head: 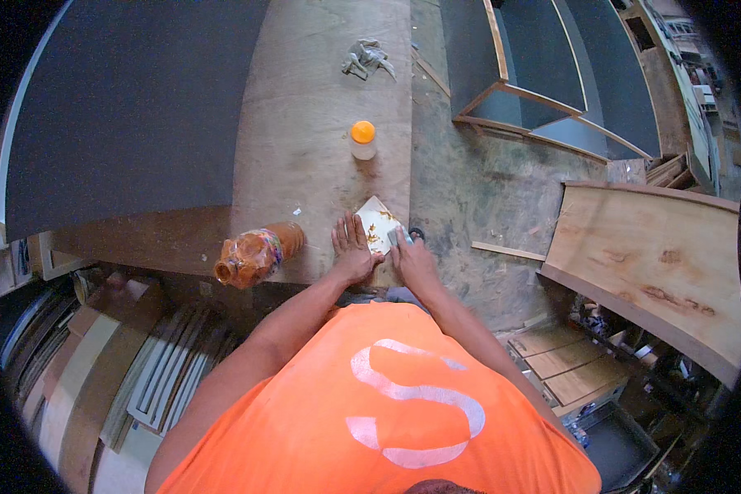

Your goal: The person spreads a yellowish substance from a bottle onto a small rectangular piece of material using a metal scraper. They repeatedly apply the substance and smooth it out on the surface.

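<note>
A small white flat piece (pixel 376 230), smeared with brown-orange paste, lies near the close end of the wooden worktop (pixel 296 160). My left hand (pixel 353 250) rests flat at its left side, fingers stretched forward and thumb at the near corner. Held in my right hand (pixel 415 262) is a small scraper-like blade (pixel 400 236) at the piece's right edge; its handle is hidden by my fingers. Beyond the white piece stands a clear container with an orange cap (pixel 363 132). To the left, a plastic bottle (pixel 256 253) with brown-orange contents lies on its side.
A crumpled grey cloth (pixel 368 59) lies farther up the worktop. A large dark panel (pixel 129 117) borders it on the left. Dark open cabinet frames (pixel 519 92) stand at the far right, a wood-topped unit (pixel 648 265) nearer. Stacked boards (pixel 167 364) lean at lower left.
</note>
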### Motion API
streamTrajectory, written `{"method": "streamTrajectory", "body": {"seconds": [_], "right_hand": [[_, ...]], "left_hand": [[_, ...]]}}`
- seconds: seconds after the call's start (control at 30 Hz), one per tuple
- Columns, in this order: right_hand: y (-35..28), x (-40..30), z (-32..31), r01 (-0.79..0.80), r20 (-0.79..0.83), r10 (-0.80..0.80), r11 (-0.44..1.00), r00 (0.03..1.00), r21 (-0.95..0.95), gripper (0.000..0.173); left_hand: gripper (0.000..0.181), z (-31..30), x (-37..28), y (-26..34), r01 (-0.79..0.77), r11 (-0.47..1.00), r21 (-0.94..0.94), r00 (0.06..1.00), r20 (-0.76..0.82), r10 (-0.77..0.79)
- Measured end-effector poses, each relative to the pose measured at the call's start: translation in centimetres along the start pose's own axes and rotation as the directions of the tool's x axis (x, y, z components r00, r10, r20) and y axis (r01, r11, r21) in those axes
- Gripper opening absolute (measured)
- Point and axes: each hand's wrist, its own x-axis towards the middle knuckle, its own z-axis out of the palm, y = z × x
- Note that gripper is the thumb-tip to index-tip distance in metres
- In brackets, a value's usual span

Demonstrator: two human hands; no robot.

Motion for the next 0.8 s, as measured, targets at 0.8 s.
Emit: {"method": "streamTrajectory", "body": {"seconds": [0.8], "right_hand": [[-2.6, 6.6, 0.3, -0.009, -0.195, 0.04, 0.988, 0.98, 0.157, 0.053]], "left_hand": [[0.12, 0.0, 0.5, 0.4, 0.028, 1.0, -0.013, 0.999, -0.017, -0.028]]}}
